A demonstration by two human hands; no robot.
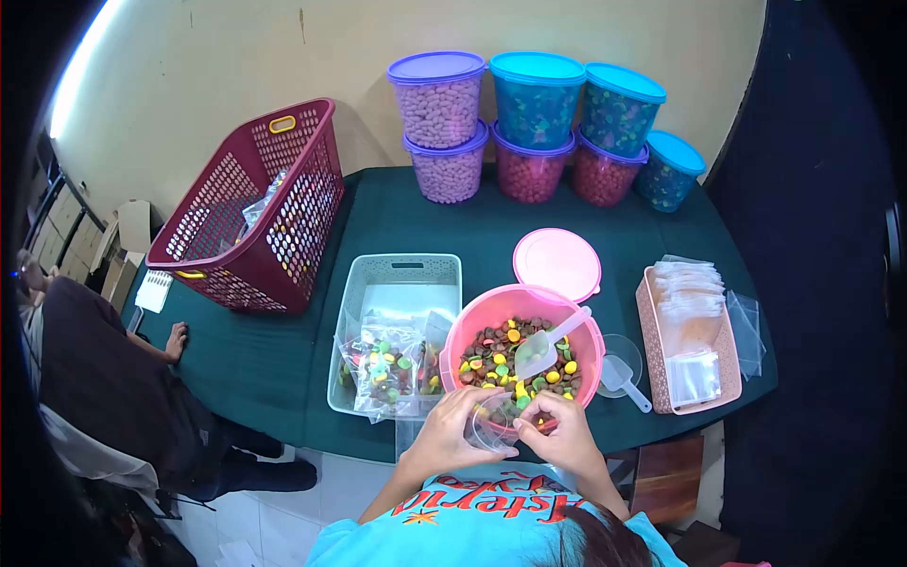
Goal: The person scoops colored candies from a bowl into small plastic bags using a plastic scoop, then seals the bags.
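Observation:
My left hand (442, 433) is wrapped round a clear plastic cup (492, 425), tilted at the near rim of a pink tub (452, 331). Fingers closed in a pinch, my right hand (564, 433) is at the cup's right edge; what it pinches, if anything, I cannot make out. Brown, yellow, green and red candies (501, 345) fill the tub's bottom. A translucent scoop (537, 354) rests on them, its handle against the tub's far right rim.
Left of the tub, a pale green basket (397, 269) holds filled clear bags (383, 364). Right are a second scoop (619, 373) and a pink basket of empty bags (690, 293). Behind stand a pink lid (557, 265), stacked lidded tubs (534, 99) and a maroon basket (302, 208). A person (104, 359) stands left.

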